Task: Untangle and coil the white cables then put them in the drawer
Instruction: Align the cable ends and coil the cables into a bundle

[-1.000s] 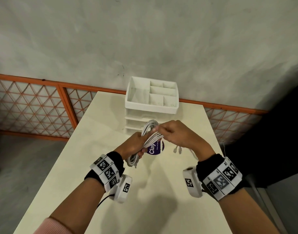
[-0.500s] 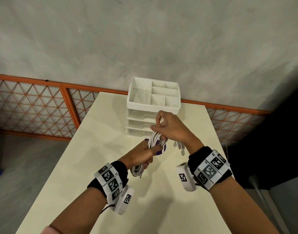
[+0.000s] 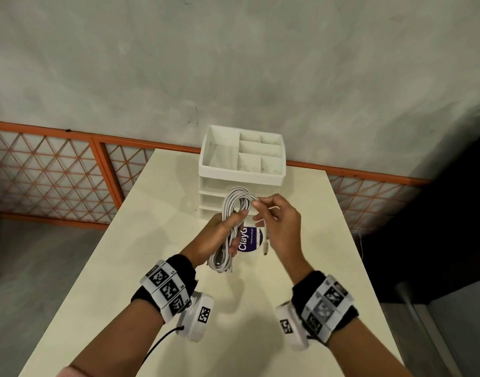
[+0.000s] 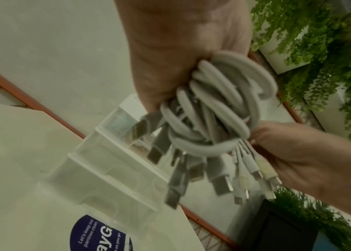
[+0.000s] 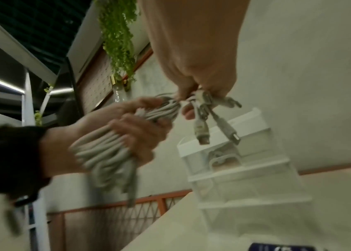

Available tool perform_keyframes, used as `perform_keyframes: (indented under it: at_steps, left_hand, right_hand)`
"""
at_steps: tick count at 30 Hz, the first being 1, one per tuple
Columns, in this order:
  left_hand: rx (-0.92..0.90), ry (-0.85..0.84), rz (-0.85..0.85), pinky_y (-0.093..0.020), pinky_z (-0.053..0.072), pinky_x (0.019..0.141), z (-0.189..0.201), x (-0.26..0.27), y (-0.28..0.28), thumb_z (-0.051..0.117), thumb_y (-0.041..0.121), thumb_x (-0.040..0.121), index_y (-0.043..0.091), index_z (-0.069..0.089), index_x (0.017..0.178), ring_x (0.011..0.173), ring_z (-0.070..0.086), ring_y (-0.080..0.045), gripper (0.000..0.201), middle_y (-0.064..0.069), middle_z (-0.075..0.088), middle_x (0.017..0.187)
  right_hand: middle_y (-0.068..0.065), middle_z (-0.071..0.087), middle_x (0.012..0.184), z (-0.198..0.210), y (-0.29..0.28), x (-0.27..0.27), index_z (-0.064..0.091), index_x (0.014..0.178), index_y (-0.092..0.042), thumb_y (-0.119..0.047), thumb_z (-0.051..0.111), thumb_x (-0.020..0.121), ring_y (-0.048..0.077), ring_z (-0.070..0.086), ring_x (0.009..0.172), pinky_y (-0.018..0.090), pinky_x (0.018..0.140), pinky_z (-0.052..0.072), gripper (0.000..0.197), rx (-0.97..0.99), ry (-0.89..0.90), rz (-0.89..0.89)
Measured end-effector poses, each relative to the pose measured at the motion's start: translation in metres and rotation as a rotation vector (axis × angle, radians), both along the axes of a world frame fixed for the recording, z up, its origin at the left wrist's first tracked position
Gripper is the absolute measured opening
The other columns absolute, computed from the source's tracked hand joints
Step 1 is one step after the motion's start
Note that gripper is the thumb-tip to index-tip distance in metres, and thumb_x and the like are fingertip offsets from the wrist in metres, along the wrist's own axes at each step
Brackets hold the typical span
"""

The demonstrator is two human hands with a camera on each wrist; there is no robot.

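A coiled bundle of white cables (image 3: pixel 232 227) hangs above the table in front of the drawer unit. My left hand (image 3: pixel 219 238) grips the bundle round its middle; the loops (image 4: pixel 219 105) and several plug ends (image 4: pixel 217 176) stick out below its fist. My right hand (image 3: pixel 274 221) pinches the loose cable ends (image 5: pixel 202 105) at the top of the coil, and two plugs (image 5: pixel 217 132) dangle from it. The white drawer unit (image 3: pixel 241 175) stands at the far end of the table, with a divided tray on top and its drawers (image 5: pixel 234 169) pushed in.
A round purple sticker (image 3: pixel 251 239) lies on the cream table (image 3: pixel 151 240) under the hands. Behind the table runs an orange mesh railing (image 3: pixel 56 170) against a grey wall. The table's right edge drops off to a dark area (image 3: pixel 437 240).
The right hand rose above the coil half a second ago and has now come back down to its top right. The coil stands more upright in the left hand.
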State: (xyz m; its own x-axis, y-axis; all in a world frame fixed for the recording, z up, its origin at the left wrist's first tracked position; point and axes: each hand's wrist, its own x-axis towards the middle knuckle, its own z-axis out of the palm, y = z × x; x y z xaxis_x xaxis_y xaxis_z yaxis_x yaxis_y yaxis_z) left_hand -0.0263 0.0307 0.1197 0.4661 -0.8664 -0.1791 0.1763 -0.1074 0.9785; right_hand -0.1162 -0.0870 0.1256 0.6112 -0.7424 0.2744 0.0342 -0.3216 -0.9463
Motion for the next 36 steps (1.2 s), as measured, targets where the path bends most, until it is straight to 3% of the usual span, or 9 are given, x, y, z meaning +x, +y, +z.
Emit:
perform_keyframes:
  at_steps: [5, 10, 17, 20, 22, 25, 28, 33, 36]
  left_hand:
    - [-0.018, -0.167, -0.057, -0.030, 0.048, 0.057, -0.002, -0.005, -0.003, 0.048, 0.029, 0.098, 0.013, 0.059, 0.071, 0.048, 0.055, -0.018, 0.034, -0.009, 0.058, 0.059]
    - [0.004, -0.172, -0.165, -0.025, 0.051, 0.060, -0.001, -0.002, 0.001, 0.049, 0.022, 0.097, 0.016, 0.067, 0.073, 0.058, 0.062, -0.017, 0.031, -0.007, 0.066, 0.065]
    - [-0.077, -0.105, -0.163, -0.027, 0.054, 0.085, -0.004, 0.002, 0.000, 0.055, 0.016, 0.094, 0.013, 0.063, 0.111, 0.097, 0.068, -0.015, 0.019, -0.004, 0.073, 0.101]
    - [-0.012, -0.195, -0.218, -0.051, 0.043, 0.105, -0.005, 0.013, 0.000, 0.066, 0.038, 0.085, 0.018, 0.062, 0.118, 0.116, 0.059, -0.032, 0.039, -0.021, 0.062, 0.122]
    - [0.033, -0.224, -0.280, -0.046, 0.043, 0.107, -0.003, 0.017, 0.002, 0.062, 0.036, 0.089, 0.021, 0.061, 0.121, 0.118, 0.058, -0.028, 0.035, -0.014, 0.064, 0.122]
    - [0.013, -0.181, -0.315, -0.031, 0.048, 0.100, -0.003, 0.019, 0.006, 0.056, 0.022, 0.095, 0.015, 0.058, 0.125, 0.105, 0.065, -0.021, 0.031, -0.006, 0.068, 0.117]
    - [-0.035, -0.151, -0.221, -0.025, 0.053, 0.078, -0.008, 0.013, 0.007, 0.052, 0.011, 0.096, 0.010, 0.062, 0.106, 0.075, 0.064, -0.009, 0.015, 0.004, 0.069, 0.079]
    - [-0.188, 0.052, 0.012, -0.026, 0.054, 0.069, -0.012, -0.003, -0.003, 0.051, 0.016, 0.096, 0.009, 0.066, 0.097, 0.076, 0.064, -0.017, 0.017, -0.003, 0.066, 0.077]
    - [-0.165, 0.067, 0.026, -0.029, 0.044, 0.057, -0.005, -0.002, -0.007, 0.058, 0.025, 0.093, 0.014, 0.066, 0.078, 0.066, 0.058, -0.022, 0.020, -0.005, 0.061, 0.070]
  right_hand:
    - [-0.003, 0.072, 0.076, -0.008, 0.011, 0.003, 0.072, 0.080, -0.014, -0.023, 0.071, 0.083, 0.011, 0.069, 0.071, 0.021, 0.069, 0.051, 0.010, -0.097, 0.056, -0.181]
    - [-0.009, 0.064, 0.063, -0.008, 0.012, 0.004, 0.068, 0.072, -0.012, -0.019, 0.071, 0.082, 0.001, 0.057, 0.059, 0.007, 0.060, 0.041, 0.012, -0.101, 0.090, -0.175]
    - [-0.004, 0.064, 0.064, -0.002, 0.019, 0.015, 0.065, 0.072, -0.011, -0.014, 0.072, 0.082, 0.001, 0.060, 0.057, 0.007, 0.059, 0.044, 0.012, 0.042, 0.054, -0.152]
    - [0.001, 0.063, 0.068, -0.006, 0.020, 0.018, 0.060, 0.073, -0.010, -0.015, 0.069, 0.084, 0.012, 0.059, 0.064, 0.014, 0.062, 0.048, 0.015, 0.116, 0.089, -0.158]
    - [0.004, 0.064, 0.071, -0.007, 0.020, 0.018, 0.059, 0.074, -0.011, -0.017, 0.068, 0.085, 0.018, 0.062, 0.069, 0.029, 0.069, 0.054, 0.016, 0.161, 0.127, -0.140]
    - [0.009, 0.069, 0.073, 0.003, 0.019, 0.014, 0.066, 0.076, -0.007, -0.016, 0.071, 0.083, 0.024, 0.069, 0.070, 0.037, 0.069, 0.060, 0.012, 0.208, 0.129, -0.027]
    - [0.010, 0.074, 0.077, 0.013, 0.008, 0.005, 0.073, 0.080, -0.008, -0.025, 0.070, 0.083, 0.019, 0.073, 0.070, 0.031, 0.071, 0.059, 0.017, 0.143, 0.124, 0.086]
    - [0.004, 0.066, 0.117, -0.006, 0.008, -0.001, 0.053, 0.120, -0.014, -0.069, 0.070, 0.061, 0.016, 0.065, 0.107, 0.033, 0.096, 0.051, 0.083, 0.284, 0.382, 0.352]
    - [0.004, 0.062, 0.126, -0.019, 0.017, -0.003, 0.046, 0.130, -0.018, -0.045, 0.080, 0.066, 0.015, 0.061, 0.117, 0.037, 0.103, 0.047, 0.077, 0.420, 0.389, 0.548]
